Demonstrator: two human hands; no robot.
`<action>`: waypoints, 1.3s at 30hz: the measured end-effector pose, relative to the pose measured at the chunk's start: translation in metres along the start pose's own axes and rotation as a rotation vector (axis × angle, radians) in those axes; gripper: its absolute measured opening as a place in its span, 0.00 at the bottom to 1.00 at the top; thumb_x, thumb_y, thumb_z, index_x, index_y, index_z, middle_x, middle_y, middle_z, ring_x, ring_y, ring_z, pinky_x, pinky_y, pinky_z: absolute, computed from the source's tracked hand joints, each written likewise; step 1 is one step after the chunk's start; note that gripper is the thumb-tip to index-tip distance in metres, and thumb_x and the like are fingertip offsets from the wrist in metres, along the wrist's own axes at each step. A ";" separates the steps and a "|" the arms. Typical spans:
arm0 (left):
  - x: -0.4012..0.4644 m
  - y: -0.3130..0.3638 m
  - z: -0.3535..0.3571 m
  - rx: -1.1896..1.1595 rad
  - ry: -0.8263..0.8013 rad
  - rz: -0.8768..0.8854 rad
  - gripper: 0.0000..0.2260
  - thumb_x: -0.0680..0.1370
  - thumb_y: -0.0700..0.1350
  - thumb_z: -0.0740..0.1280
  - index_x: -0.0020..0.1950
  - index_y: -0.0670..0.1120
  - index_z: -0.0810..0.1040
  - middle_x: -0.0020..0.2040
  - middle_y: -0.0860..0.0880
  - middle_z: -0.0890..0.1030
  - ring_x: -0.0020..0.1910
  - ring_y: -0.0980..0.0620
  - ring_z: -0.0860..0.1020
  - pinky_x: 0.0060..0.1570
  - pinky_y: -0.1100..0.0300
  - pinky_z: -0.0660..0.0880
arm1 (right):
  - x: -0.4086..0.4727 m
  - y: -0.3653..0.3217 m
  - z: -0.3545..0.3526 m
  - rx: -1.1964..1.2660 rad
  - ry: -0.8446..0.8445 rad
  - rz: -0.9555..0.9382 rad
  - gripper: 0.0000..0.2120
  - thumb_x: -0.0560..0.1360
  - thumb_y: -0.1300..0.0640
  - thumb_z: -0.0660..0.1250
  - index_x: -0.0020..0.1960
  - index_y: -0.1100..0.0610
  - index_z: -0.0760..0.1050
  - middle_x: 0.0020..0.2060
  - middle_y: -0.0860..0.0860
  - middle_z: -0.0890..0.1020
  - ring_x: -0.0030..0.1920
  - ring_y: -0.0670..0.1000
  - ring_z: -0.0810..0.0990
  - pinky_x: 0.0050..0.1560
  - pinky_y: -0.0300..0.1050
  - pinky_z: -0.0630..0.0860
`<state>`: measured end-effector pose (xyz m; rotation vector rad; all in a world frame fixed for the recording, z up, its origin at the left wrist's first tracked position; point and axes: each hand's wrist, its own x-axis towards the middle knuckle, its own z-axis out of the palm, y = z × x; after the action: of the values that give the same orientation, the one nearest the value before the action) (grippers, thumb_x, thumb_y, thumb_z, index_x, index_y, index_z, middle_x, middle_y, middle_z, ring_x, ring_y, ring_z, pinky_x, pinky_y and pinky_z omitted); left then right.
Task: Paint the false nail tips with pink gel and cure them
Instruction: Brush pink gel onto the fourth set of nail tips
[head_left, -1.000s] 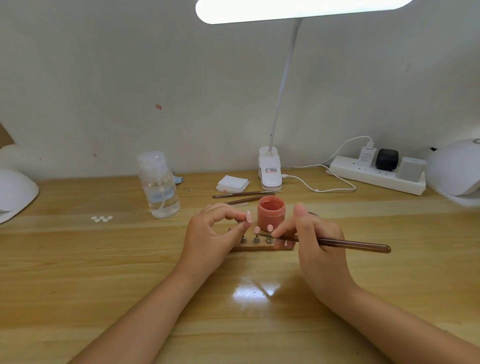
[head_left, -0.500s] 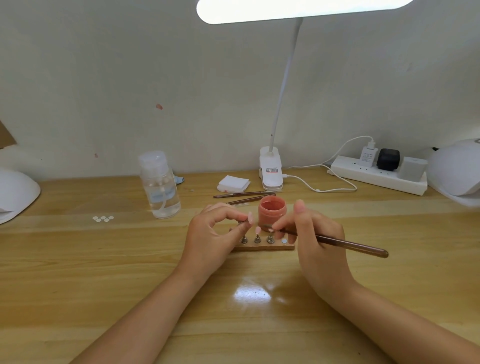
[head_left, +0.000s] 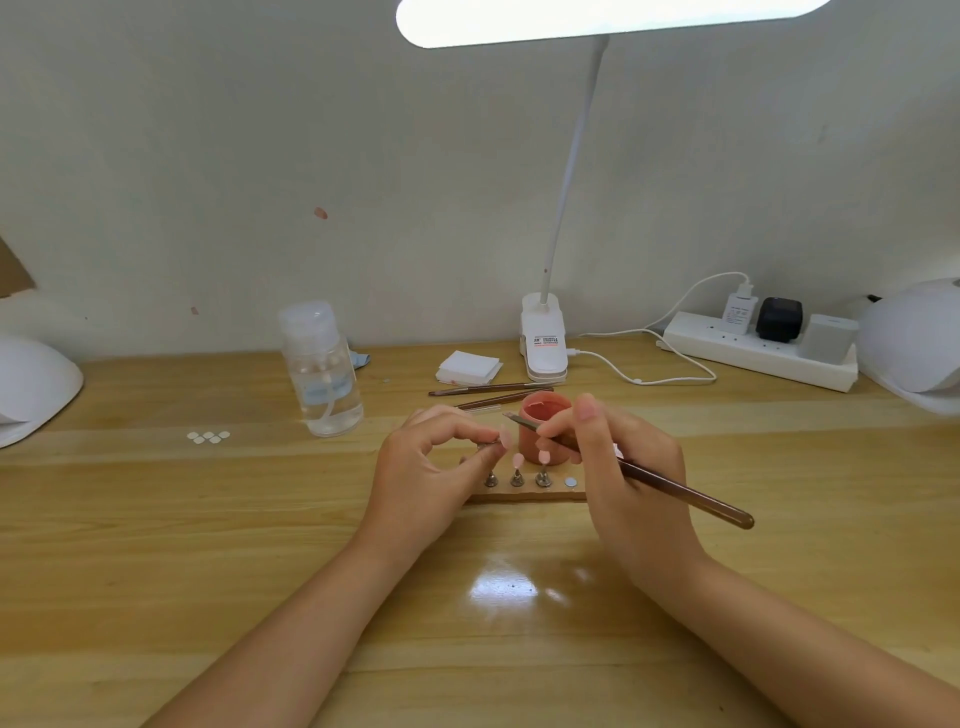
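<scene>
My left hand (head_left: 431, 467) pinches a small metal stand with a pink nail tip (head_left: 504, 437) on its end, lifted just above the wooden holder strip (head_left: 524, 496). My right hand (head_left: 618, 457) grips a brown brush (head_left: 675, 493); its bristle end points left, over the front rim of the open pink gel pot (head_left: 545, 410) and close to the held tip. Two pink nail tips (head_left: 531, 459) stand on metal stands in the strip, beside one stand whose top my fingers hide and a bare silver disc (head_left: 571, 481).
A clear pump bottle (head_left: 322, 374), loose white nail tips (head_left: 208, 437), two spare brushes (head_left: 488, 388), a pad stack (head_left: 469, 367), the lamp clamp (head_left: 543, 345) and a power strip (head_left: 758, 353) stand behind. White curing lamps sit at far left (head_left: 31, 384) and far right (head_left: 909, 343).
My right hand has raised the brush tip from the stands on the strip to the pot's rim, toward the held tip. My left hand has barely moved.
</scene>
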<state>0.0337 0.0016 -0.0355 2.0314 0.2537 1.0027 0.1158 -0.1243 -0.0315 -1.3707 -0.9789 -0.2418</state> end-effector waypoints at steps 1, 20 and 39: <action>0.000 0.000 0.000 -0.002 0.001 -0.002 0.03 0.67 0.42 0.74 0.37 0.48 0.82 0.38 0.53 0.81 0.43 0.52 0.78 0.51 0.52 0.74 | 0.000 0.000 0.001 -0.003 -0.005 -0.005 0.16 0.76 0.48 0.55 0.36 0.47 0.77 0.28 0.46 0.80 0.37 0.46 0.81 0.44 0.45 0.78; 0.001 -0.003 0.000 -0.002 0.006 -0.006 0.08 0.68 0.41 0.74 0.36 0.54 0.81 0.37 0.54 0.82 0.43 0.52 0.78 0.49 0.56 0.74 | -0.001 -0.008 -0.012 0.130 -0.036 0.003 0.13 0.75 0.51 0.66 0.33 0.53 0.78 0.24 0.44 0.78 0.25 0.38 0.76 0.29 0.26 0.68; 0.000 -0.003 -0.002 -0.049 0.022 0.022 0.05 0.69 0.43 0.72 0.38 0.54 0.82 0.36 0.58 0.82 0.42 0.62 0.79 0.50 0.68 0.72 | 0.078 0.037 -0.001 -0.616 -0.247 0.210 0.20 0.71 0.46 0.70 0.29 0.58 0.72 0.29 0.52 0.79 0.35 0.52 0.79 0.33 0.48 0.73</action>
<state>0.0332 0.0045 -0.0371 1.9840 0.2172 1.0357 0.1883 -0.0866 -0.0025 -2.0933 -0.9932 -0.2272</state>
